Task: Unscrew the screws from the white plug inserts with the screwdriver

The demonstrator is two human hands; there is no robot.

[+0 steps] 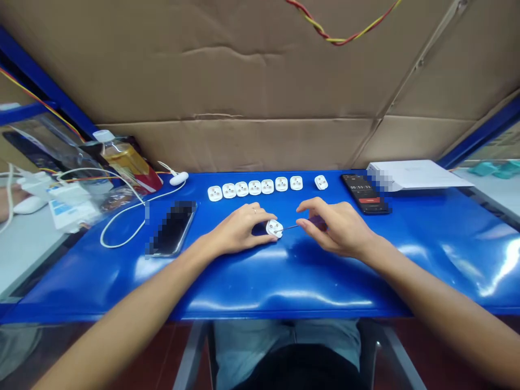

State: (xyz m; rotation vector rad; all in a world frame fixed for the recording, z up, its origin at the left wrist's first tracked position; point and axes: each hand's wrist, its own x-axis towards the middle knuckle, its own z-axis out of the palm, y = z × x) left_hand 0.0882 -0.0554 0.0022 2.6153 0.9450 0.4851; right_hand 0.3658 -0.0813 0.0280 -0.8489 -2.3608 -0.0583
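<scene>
My left hand is closed on a small white rounded-square plastic piece, pinching it against the blue table. Its upper face has round recesses, like a plug or socket housing. My right hand grips a thin screwdriver, whose dark handle is mostly hidden in the fingers. The slim metal shaft points left and its tip touches the face of the piece. Behind my hands, a row of several similar white pieces lies face up. One more white piece sits apart at the row's right.
A phone with a running timer lies at the right, beside a white box. On the left are another phone, a white cable and a bottle. Cardboard walls the back. Another person's hand shows at the left edge.
</scene>
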